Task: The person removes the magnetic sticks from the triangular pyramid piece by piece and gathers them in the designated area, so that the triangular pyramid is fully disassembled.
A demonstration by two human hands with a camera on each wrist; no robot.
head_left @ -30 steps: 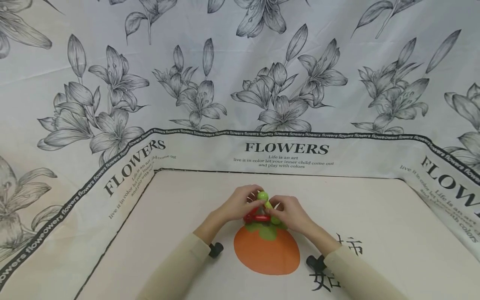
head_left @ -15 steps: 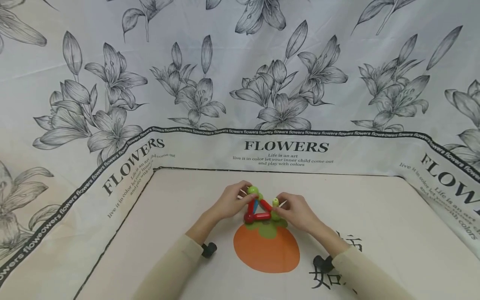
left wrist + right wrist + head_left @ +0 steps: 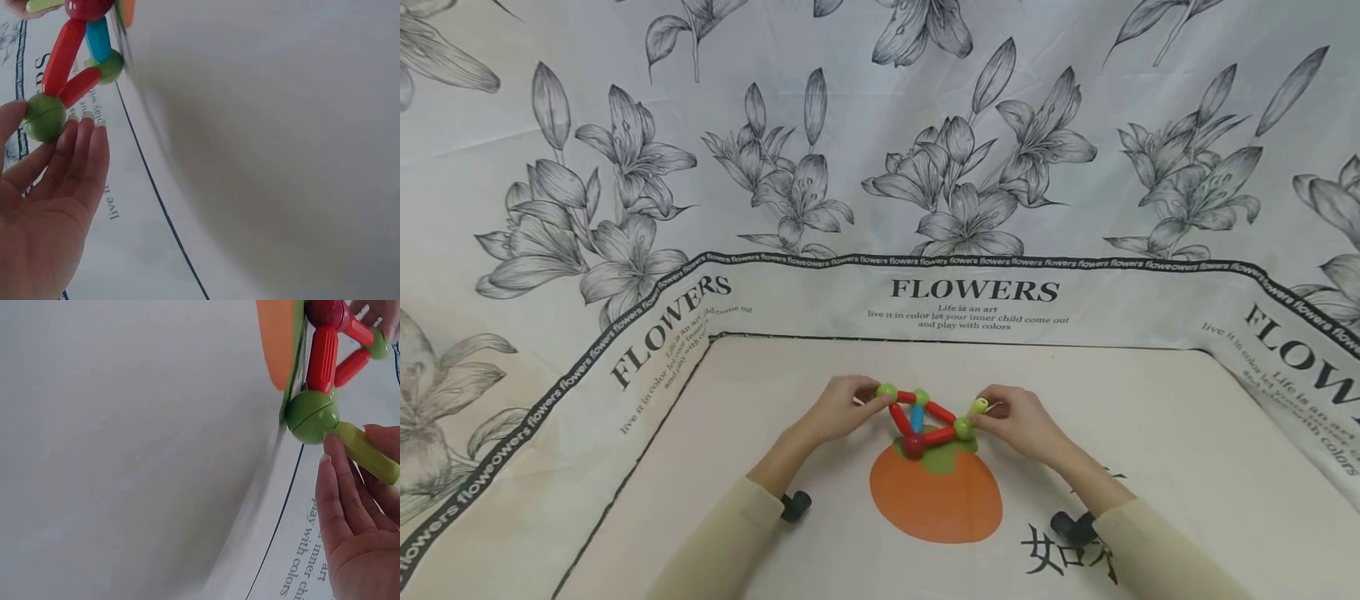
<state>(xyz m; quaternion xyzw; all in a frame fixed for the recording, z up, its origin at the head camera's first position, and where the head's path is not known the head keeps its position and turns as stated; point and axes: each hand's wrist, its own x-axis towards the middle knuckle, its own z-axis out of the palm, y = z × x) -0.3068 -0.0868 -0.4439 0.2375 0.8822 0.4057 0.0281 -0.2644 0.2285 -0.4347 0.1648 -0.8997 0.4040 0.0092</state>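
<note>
A frame of red rods (image 3: 940, 411) joined by balls spreads between the hands as a flat diamond. A dark red ball (image 3: 913, 445) forms its front corner, and a blue rod (image 3: 917, 419) runs from it to the green ball (image 3: 921, 398) at the back. My left hand (image 3: 842, 408) pinches the green ball (image 3: 45, 117) at the left corner between thumb and fingers. At the right corner, a short yellow-green rod (image 3: 367, 454) sticks out of another green ball (image 3: 312, 417). My right hand (image 3: 1018, 421) holds that rod, fingertips right at the ball.
The pale table mat (image 3: 760, 533) carries a printed orange persimmon (image 3: 936, 500) just in front of the frame, with black characters (image 3: 1045, 550) to its right. Behind, a flower-print cloth (image 3: 970, 312) rises. Dark wrist cameras (image 3: 796, 506) jut inward from both sleeves.
The hands have moved apart, left hand leftward and right hand rightward. The frame between them has spread from a bunched shape into a wide diamond, showing the blue rod inside.
</note>
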